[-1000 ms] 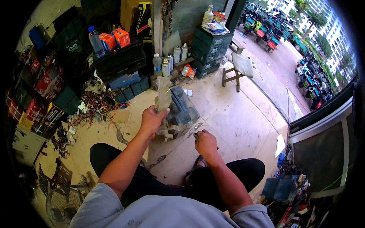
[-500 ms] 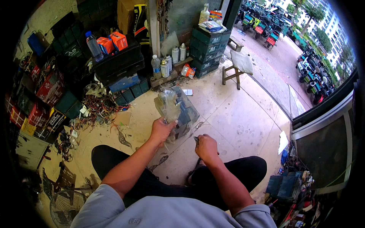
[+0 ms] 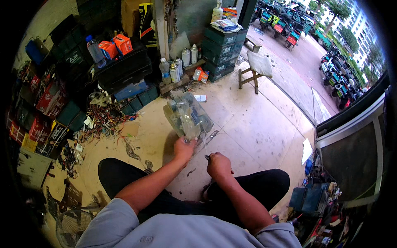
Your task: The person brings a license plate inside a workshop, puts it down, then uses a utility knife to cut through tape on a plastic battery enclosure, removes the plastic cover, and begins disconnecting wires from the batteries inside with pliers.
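Observation:
On the floor in front of me stands a dark greenish block (image 3: 202,119) shaped like a battery. Crumpled clear plastic film (image 3: 190,129) lies over its near left side. My left hand (image 3: 184,149) is closed on the film at the block's near edge. Close by on the right, my right hand (image 3: 220,166) is a fist around a small tool with a dark tip (image 3: 207,157), whose kind I cannot make out. A thin pale strip (image 3: 204,140) runs from near that tip up toward the block.
A tangle of wires (image 3: 105,120) lies at left, below a black case (image 3: 124,66) with orange boxes. Spray cans (image 3: 185,57) and stacked green batteries (image 3: 221,51) line the back. A folding stool (image 3: 257,71) stands by the doorway. A fan (image 3: 74,225) sits lower left.
My left hand has moved right and down with the film, nearer my right hand. The right hand has shifted slightly left and down. The pale strip between them now shows plainly.

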Demonstrator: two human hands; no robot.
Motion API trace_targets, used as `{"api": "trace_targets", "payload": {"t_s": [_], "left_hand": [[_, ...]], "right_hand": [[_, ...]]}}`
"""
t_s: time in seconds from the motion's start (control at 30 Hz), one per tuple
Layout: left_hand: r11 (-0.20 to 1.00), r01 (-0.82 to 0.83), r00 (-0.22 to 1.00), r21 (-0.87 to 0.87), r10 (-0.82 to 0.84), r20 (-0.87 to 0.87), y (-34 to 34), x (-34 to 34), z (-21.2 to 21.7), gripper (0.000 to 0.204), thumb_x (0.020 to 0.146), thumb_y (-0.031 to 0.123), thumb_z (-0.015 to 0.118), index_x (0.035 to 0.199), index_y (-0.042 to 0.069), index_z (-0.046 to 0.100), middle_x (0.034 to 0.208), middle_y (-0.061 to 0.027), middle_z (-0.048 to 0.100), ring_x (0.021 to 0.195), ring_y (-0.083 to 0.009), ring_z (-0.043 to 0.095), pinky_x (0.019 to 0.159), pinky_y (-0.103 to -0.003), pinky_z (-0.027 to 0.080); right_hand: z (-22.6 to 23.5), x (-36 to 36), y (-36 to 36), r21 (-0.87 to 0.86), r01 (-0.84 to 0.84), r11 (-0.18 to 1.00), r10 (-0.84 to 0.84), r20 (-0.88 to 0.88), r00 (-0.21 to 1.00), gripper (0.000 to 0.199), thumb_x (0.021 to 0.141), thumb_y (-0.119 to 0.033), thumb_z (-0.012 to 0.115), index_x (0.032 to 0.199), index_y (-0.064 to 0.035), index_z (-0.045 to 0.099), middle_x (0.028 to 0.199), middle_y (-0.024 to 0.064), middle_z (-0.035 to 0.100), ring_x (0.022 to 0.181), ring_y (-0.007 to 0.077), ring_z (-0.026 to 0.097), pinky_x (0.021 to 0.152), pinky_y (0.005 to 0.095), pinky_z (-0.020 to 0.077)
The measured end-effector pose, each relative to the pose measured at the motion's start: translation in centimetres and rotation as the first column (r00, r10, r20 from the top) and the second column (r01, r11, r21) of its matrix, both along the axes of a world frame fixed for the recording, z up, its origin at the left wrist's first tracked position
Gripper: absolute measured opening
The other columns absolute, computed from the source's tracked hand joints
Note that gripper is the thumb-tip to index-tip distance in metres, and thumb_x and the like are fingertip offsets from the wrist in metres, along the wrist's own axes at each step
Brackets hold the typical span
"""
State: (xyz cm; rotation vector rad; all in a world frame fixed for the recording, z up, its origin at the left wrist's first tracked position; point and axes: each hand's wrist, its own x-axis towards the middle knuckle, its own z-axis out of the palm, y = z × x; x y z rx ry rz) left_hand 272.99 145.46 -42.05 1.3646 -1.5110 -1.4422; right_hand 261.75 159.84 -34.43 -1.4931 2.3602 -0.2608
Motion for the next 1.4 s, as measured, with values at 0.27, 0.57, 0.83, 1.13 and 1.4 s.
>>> {"api": "trace_targets", "payload": {"t_s": [0.27,0.57,0.83,1.13,1.4], "left_hand": [[0.997,0.073,0.992,0.006,-0.073,0.103,1.4,0.4,1.4,0.028,0.093,0.023,0.077,0.106,-0.001,0.071,0.092,-0.0089,0.076,0.081,-0.0179,0.069,0.074,-0.035,0.054],[0.997,0.073,0.997,-0.026,-0.072,0.041,1.6,1.3,1.9,0.035,0.089,0.027,0.079,0.11,-0.001,0.071,0.096,-0.014,0.076,0.086,-0.0216,0.071,0.077,-0.038,0.054],[0.782,0.528,0.833,0.332,-0.399,-0.384,2.2,2.1,10.1,0.049,0.089,0.029,0.083,0.124,0.0,0.064,0.1,-0.0066,0.074,0.085,-0.0165,0.068,0.079,-0.034,0.056],[0.663,0.713,0.7,0.228,-0.649,-0.299,2.9,2.8,12.1,0.042,0.087,0.015,0.082,0.124,0.003,0.065,0.098,-0.0023,0.071,0.092,-0.0152,0.067,0.086,-0.032,0.056],[0.845,0.389,0.919,-0.368,-0.386,0.085,-0.4,3.9,9.0,0.033,0.084,0.019,0.078,0.112,0.004,0.069,0.092,-0.0207,0.072,0.083,-0.0352,0.071,0.076,-0.043,0.055]], "right_hand": [[-0.9,1.0,1.7,0.097,-0.164,0.982,0.165,0.004,0.986,0.013,0.082,-0.009,0.066,0.088,-0.0028,0.076,0.095,0.0208,0.072,0.09,0.0387,0.072,0.078,0.0481,0.0578],[-4.7,3.3,4.6,0.292,-0.352,0.889,0.308,0.186,0.933,0.023,0.091,-0.024,0.064,0.099,-0.0077,0.078,0.098,0.0179,0.076,0.087,0.039,0.074,0.075,0.0468,0.0589],[4.4,-2.4,0.8,-0.334,0.254,0.907,-0.102,0.412,0.905,0.021,0.09,-0.023,0.072,0.096,-0.0032,0.077,0.077,0.0173,0.073,0.071,0.0335,0.071,0.067,0.0429,0.0544],[4.9,-1.7,0.9,-0.279,0.531,0.8,-0.137,0.777,0.615,0.02,0.087,-0.006,0.071,0.104,0.0024,0.077,0.078,0.0016,0.069,0.065,0.0088,0.056,0.06,0.027,0.0452],[9.2,-4.9,1.8,-0.202,0.541,0.816,-0.152,0.828,0.539,0.021,0.094,-0.01,0.069,0.112,-0.0024,0.077,0.083,0.0005,0.067,0.067,0.0093,0.052,0.06,0.0253,0.0436]]}}
